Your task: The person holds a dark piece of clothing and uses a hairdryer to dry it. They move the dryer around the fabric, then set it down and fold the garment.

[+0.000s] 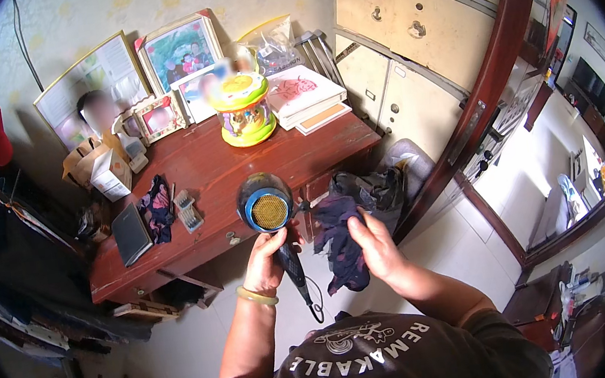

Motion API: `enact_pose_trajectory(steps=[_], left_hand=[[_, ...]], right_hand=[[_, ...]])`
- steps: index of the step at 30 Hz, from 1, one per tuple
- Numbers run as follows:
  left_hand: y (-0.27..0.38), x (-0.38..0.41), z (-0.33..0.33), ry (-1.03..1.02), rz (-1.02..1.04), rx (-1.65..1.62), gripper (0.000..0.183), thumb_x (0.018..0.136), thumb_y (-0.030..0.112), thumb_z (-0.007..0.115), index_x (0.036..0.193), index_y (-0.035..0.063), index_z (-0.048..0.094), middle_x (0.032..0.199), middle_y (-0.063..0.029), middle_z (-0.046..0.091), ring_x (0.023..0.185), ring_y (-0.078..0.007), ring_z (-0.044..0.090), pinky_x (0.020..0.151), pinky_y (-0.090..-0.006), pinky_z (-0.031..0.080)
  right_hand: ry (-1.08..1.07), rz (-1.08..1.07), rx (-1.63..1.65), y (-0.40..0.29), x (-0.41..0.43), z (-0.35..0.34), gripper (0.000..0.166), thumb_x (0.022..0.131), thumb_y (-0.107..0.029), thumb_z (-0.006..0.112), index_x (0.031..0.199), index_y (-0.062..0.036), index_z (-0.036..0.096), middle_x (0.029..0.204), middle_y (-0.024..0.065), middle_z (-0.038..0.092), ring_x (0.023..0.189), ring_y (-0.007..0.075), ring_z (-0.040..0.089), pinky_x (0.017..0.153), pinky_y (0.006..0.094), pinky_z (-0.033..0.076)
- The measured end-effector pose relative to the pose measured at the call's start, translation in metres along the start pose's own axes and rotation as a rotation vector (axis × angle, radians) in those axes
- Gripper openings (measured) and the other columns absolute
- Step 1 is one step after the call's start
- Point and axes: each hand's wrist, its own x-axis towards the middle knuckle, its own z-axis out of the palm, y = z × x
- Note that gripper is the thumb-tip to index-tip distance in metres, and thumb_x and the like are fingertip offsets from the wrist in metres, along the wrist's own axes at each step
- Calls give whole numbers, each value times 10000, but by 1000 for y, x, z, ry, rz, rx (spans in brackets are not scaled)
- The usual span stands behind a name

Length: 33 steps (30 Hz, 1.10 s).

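My left hand (266,264) grips the dark handle of a hair dryer (289,264), whose round rear grille with a blue ring faces up at me. From the handle's lower end a cord loops downward. In my right hand (378,245) a dark purple-and-black cloth (342,252) is bunched and hangs down, its lower part loose over the floor. The two hands are held apart in front of the desk, the cloth to the right of the dryer. Which way the dryer's nozzle points is hidden behind its body.
A reddish-brown wooden desk (204,170) bears a toy drum (245,111), picture frames (181,53), books (305,95), a black notebook (131,234) and a patterned dark cloth (159,209). A black plastic bag (370,189) is right of the desk, near a door frame (475,117). Beige cabinets (416,10) stand behind.
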Motion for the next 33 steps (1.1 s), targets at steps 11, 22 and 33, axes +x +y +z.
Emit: enact_pose_trajectory(steps=[11,22,33], left_hand=[[-17,-1,10,62,62,-167,412,901,265,633,1220,31,517,1144,-72,602,1025,-188,583,926,-340,460],[-25,-5,14,-117,144,-248,556,909,363,601,1322,17,463,1299,-154,520,1159,-253,523,1031,-403,396],[-28,-5,20,-215,214,-340,400,797,329,715,1023,18,602,1219,-163,541,1243,-331,449,1107,-469,298]], right_hand=[[-102,-389,-884,40,-2,46,595,904,-193,583,1384,53,330,1430,272,316,1329,419,339,1103,461,290],[-150,-197,-1195,48,-15,48,760,773,-127,683,1392,28,271,1270,271,413,1003,439,579,794,454,531],[-126,-260,-1247,62,-33,19,711,747,-230,743,1290,35,368,986,227,592,800,386,643,655,437,536]])
